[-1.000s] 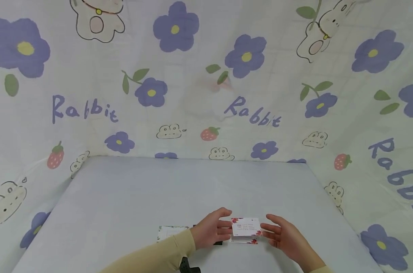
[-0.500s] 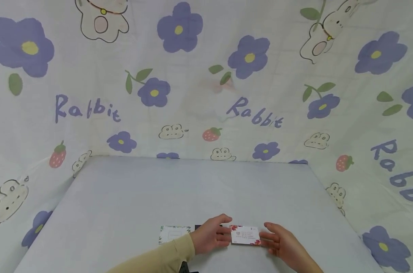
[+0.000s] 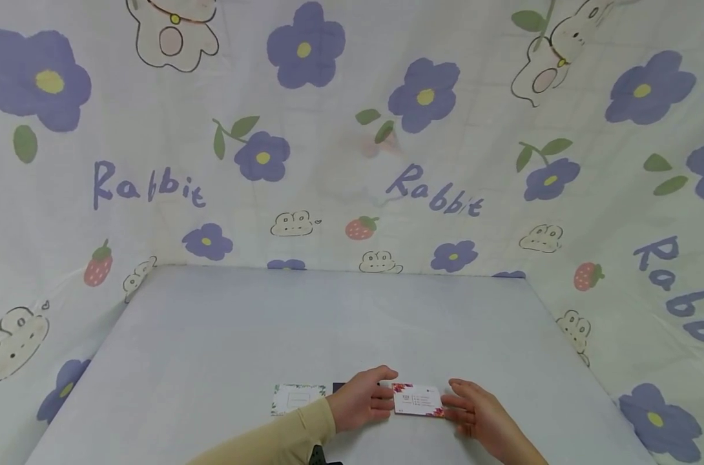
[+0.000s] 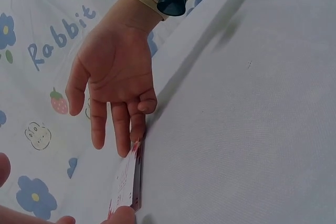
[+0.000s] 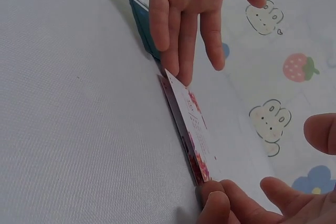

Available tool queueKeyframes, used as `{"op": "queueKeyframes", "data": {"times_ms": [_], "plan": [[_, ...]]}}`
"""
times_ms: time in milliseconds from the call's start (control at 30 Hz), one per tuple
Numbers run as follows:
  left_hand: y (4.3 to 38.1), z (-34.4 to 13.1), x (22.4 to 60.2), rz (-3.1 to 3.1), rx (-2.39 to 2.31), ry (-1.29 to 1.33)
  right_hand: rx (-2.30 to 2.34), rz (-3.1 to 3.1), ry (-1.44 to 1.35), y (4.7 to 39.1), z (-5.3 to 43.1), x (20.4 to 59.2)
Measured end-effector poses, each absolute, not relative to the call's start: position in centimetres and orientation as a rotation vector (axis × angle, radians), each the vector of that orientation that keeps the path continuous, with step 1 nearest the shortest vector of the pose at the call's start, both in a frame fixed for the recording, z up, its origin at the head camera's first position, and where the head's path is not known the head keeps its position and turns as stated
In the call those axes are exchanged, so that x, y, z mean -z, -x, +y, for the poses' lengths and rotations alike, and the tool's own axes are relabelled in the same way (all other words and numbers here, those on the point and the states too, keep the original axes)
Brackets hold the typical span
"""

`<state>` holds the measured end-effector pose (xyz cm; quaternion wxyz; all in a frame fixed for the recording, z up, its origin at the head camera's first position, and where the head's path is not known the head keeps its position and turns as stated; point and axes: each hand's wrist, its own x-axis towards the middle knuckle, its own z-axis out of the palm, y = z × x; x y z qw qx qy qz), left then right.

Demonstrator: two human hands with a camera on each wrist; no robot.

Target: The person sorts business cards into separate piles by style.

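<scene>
White business cards with red floral corners (image 3: 418, 400) lie stacked between the two hands in the head view. My left hand (image 3: 360, 399) has its straight fingertips at the stack's left short edge. At the opposite short edge are the fingertips of my right hand (image 3: 480, 413), thumb raised and apart. The right wrist view shows the top card (image 5: 189, 124) slightly askew over what lies beneath, a narrow gap showing along the near side. Seen from the left wrist, the right hand (image 4: 118, 66) turns its palm toward the cards, fingers extended.
Left of the left hand lies a dark card or stack (image 3: 339, 387), partly covered by that hand. Farther left is a white card with a green leaf border (image 3: 283, 399), partly behind the sleeve. A rabbit-print cloth (image 3: 329, 161) encloses the white table (image 3: 329, 316).
The top floral card, earlier raised and offset above the lower one, has come down over it. Both hands lowered with it, and in the last half second they barely moved.
</scene>
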<state>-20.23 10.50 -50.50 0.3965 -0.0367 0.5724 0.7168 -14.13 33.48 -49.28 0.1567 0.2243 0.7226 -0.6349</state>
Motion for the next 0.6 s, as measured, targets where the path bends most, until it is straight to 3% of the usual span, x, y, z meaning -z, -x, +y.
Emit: {"op": "queueKeyframes", "data": {"times_ms": [600], "plan": [[20.12,9.63,50.38,1.412,-1.828,0.076,1.793,2.076,-0.662,14.05,33.36,49.78]]}}
